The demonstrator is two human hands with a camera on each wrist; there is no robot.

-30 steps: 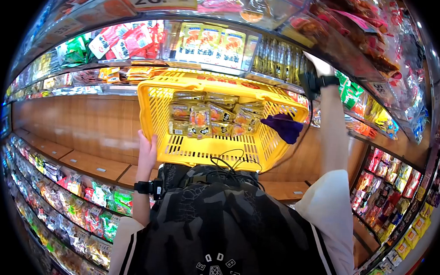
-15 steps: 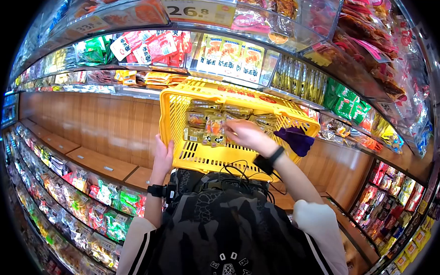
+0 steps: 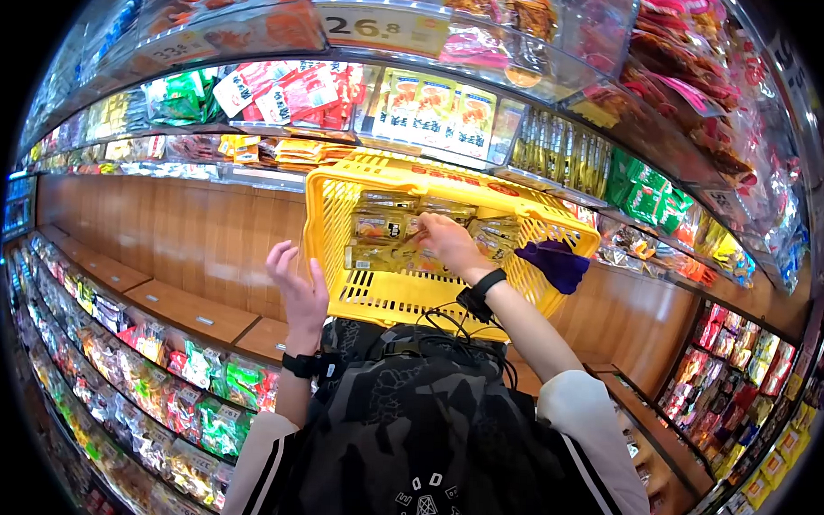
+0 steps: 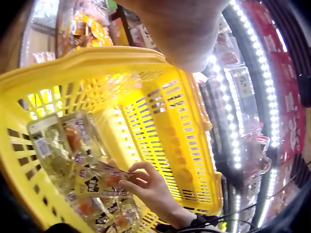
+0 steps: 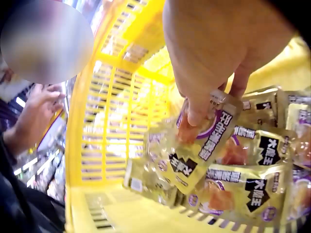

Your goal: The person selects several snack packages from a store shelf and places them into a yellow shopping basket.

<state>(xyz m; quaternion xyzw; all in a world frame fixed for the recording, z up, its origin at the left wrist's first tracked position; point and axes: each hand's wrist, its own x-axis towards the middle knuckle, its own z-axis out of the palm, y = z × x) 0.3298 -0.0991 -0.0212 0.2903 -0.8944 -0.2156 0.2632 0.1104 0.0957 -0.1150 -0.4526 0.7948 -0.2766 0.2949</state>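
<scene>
My right hand (image 3: 451, 244) is down inside the yellow shopping basket (image 3: 383, 302). Its thumb and fingers pinch the edge of a gold snack packet (image 5: 199, 141), which tilts over the other packets. Several more gold snack packets (image 5: 243, 189) with dark label marks lie in rows on the basket floor, also seen in the left wrist view beside the right hand (image 4: 155, 194). My left hand (image 3: 300, 285) is raised just off the basket's left side, fingers spread and holding nothing. A purple cloth (image 3: 553, 264) hangs over the basket's right end.
Shelves of packaged snacks rise behind the basket, with upright gold packets (image 3: 561, 154) and green packets (image 3: 648, 191) near its right end. A price tag (image 3: 379, 27) is on the upper shelf. Lower shelves of bags (image 3: 184, 404) run along the left. Black cables (image 3: 455, 321) lie near the basket's front edge.
My right hand has come from the shelf at upper right down into the basket and now pinches a packet. My left hand has let go of the basket's left rim and lifted away.
</scene>
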